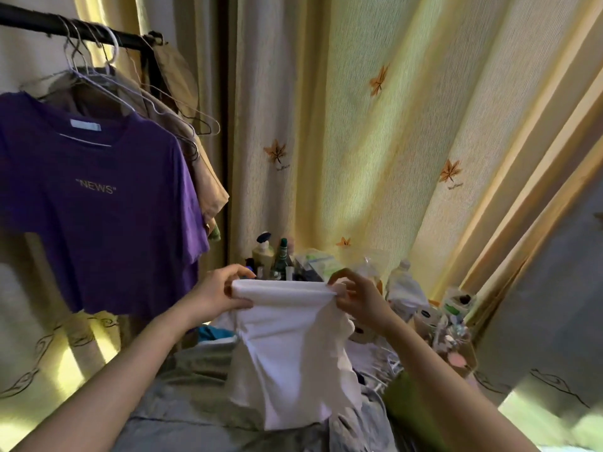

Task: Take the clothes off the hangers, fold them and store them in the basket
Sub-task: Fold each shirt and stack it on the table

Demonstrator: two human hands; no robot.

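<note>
Hands: left hand (217,293) and right hand (357,293) pinch white shirt (290,347) mid-fold; purple shirt (98,203) still on hanger (98,83); basket unseen.

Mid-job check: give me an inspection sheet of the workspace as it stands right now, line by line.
surface: rumpled grey fabric below the hands; what it covers is hidden.
job's things: white garment held up, off any hanger; purple T-shirt and beige clothes on hangers on the black rail; basket not seen.
clutter: bottles and packets behind the garment.
grippers: left hand and right hand each grip an end of the garment's top edge.
cables: thin white strands right of the garment, too blurred to tell.
surroundings: yellow curtain with leaf prints.
</note>
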